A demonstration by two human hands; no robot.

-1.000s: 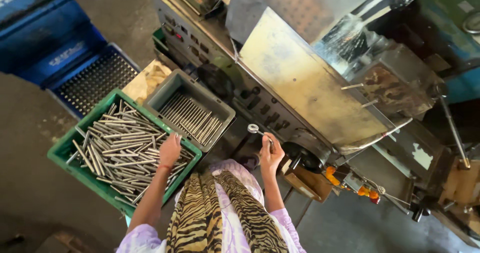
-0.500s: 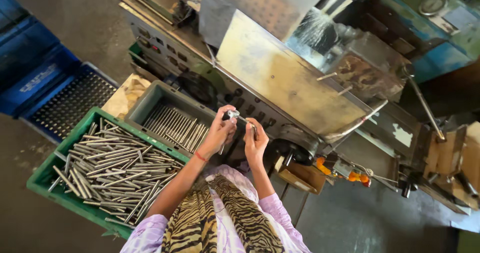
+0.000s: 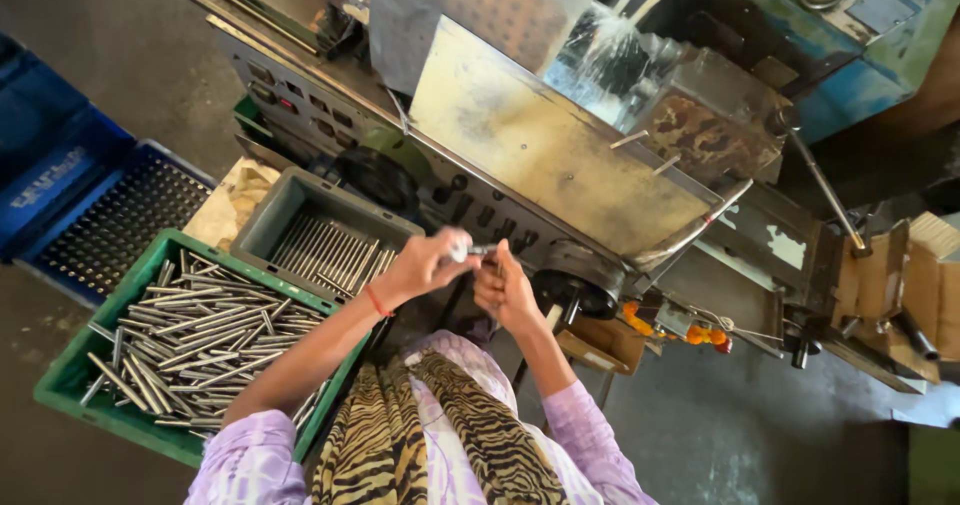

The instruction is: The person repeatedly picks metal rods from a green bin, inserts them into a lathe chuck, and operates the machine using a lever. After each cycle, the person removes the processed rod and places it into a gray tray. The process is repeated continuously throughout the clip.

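Grip: a short metal rod (image 3: 478,251) is being pinched between the two hands, left hand (image 3: 428,263) closed on one end, right hand (image 3: 503,291) closed on the other. The rod is being held in the air above the lap, just in front of the machine (image 3: 560,155); it is not being rested on any table.

Supply: the green crate (image 3: 70,375) on the left is being kept nearly full with loose rods lying crosswise. The grey tray (image 3: 262,217) beside it, nearer the machine, is being filled only along one side, with rods laid in a neat parallel row.

Judgement on progress: early to mid batch. A small share is being shown as sorted into the tray; most of the stock is being left in the crate. The blue crates (image 3: 60,180) farther left are not being touched.
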